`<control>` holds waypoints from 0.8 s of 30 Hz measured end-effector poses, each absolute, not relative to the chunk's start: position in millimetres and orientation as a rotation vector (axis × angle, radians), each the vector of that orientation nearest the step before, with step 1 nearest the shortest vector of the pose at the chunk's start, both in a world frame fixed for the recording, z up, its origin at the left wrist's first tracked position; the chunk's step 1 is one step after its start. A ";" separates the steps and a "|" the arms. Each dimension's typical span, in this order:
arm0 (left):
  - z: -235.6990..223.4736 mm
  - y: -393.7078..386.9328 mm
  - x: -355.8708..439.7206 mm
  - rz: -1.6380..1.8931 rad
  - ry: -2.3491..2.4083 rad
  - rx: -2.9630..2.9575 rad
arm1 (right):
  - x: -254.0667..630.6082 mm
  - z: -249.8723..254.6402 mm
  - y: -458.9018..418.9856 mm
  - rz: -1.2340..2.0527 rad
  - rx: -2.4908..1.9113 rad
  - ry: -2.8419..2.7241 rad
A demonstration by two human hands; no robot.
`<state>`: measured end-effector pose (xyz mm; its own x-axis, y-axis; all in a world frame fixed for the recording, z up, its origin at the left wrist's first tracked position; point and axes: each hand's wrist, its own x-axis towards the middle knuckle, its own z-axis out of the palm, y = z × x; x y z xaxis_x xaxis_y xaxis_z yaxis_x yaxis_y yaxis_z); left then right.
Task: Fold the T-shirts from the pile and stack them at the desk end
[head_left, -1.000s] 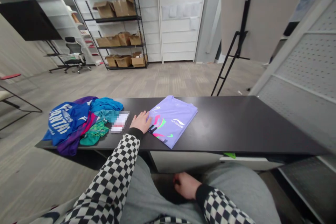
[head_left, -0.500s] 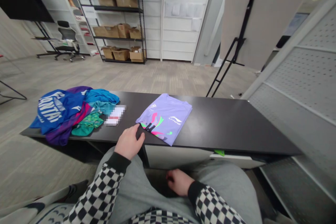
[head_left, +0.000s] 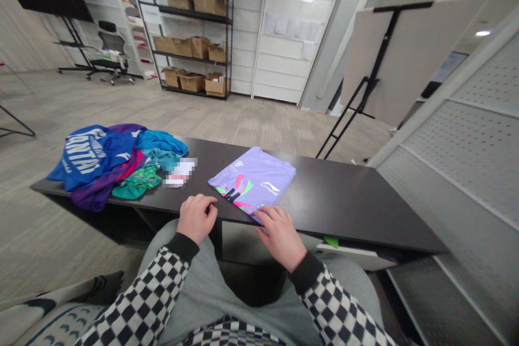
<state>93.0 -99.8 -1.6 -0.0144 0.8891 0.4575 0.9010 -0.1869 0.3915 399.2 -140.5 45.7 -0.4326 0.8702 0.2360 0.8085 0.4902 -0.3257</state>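
A purple T-shirt (head_left: 259,175), folded into a flat rectangle with a bright print and white lettering, lies at an angle on the dark table. My left hand (head_left: 197,218) rests at the table's front edge, just left of the shirt and apart from it, fingers loosely bent, thumb spread, nothing held. Over the shirt's near corner lie the fingertips of my right hand (head_left: 280,235), its thumb apart below the edge; the fingers look stretched rather than closed on the cloth.
A crumpled pile of blue, purple and green clothes (head_left: 101,159) covers the table's left end. Beside it lies a blurred white card (head_left: 180,172). The dark tabletop (head_left: 344,200) extends right toward a perforated panel (head_left: 466,140). Behind stand a shelf with cardboard boxes (head_left: 194,78) and an easel board (head_left: 399,59).
My right hand has risen from my lap to the shirt's near corner. My left hand has drawn slightly away from the shirt's left corner. The view has shifted a little.
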 end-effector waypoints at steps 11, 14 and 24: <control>0.3 -113.6 92.2 -1.061 -1.966 -2.283 | 490.4 50.4 -117.3 0.342 -1.406 -2.449; -2.6 -112.9 91.2 -1.102 -1.956 -2.293 | 529.5 61.3 -118.5 0.433 -1.436 -2.381; -10.5 -107.6 91.7 -1.184 -1.904 -2.255 | 501.8 104.9 -89.9 0.191 -1.610 -2.146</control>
<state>91.7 -107.6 -10.5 0.0063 0.8633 0.5047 0.8346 -0.2826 0.4729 501.8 -89.9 104.9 -0.2189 0.9383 0.2678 0.8761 0.3098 -0.3693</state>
